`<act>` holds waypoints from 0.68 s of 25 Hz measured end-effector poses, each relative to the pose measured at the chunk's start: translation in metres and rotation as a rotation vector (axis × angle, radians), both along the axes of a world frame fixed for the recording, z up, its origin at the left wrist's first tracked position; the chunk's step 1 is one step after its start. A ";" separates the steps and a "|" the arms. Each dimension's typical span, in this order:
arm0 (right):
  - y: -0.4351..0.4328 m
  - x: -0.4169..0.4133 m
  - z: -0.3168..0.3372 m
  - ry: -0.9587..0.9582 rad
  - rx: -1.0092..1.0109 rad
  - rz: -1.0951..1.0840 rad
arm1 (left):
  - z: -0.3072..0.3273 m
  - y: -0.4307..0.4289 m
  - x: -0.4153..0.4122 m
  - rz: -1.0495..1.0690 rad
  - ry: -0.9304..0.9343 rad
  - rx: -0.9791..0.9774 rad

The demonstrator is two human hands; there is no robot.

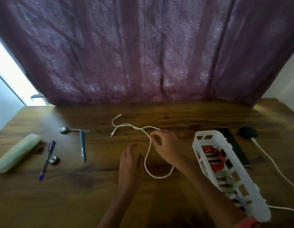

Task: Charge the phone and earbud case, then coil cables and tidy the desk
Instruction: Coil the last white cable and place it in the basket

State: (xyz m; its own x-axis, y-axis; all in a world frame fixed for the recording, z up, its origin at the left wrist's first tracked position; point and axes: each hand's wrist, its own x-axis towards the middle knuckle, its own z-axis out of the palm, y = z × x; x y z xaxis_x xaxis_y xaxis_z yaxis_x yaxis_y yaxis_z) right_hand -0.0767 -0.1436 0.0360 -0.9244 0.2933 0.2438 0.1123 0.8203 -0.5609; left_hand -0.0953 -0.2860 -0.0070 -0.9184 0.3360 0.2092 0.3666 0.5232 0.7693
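Cable loop nearward, both ends far-left

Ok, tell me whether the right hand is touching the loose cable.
Touching. The head view shows the right hand pinching the loose cable between fingertips and thumb at the top of its loop, with no gap between them.

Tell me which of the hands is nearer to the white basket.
Right. The right hand, pinching the white cable, is just left of the white basket, apart from it. The left hand lies farther left, beyond the cable loop.
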 end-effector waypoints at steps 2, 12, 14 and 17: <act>-0.013 -0.021 -0.011 -0.038 -0.053 -0.011 | 0.004 -0.010 -0.011 0.017 -0.016 -0.019; -0.087 -0.145 -0.067 -0.207 0.250 0.098 | -0.009 -0.094 -0.089 -0.015 -0.100 0.000; -0.090 -0.153 -0.074 -0.198 0.368 0.067 | -0.010 -0.100 -0.093 -0.026 -0.092 0.001; -0.094 -0.161 -0.083 -0.086 0.442 0.016 | -0.013 -0.106 -0.101 -0.042 -0.125 0.007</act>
State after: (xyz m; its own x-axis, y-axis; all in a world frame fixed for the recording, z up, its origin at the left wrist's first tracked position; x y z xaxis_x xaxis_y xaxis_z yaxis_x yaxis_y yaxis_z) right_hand -0.2382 -0.2371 -0.0473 -0.9505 0.1634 0.2644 0.1281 0.9810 -0.1455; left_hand -0.1963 -0.3920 -0.0202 -0.9226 0.3736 0.0963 0.2889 0.5036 0.8142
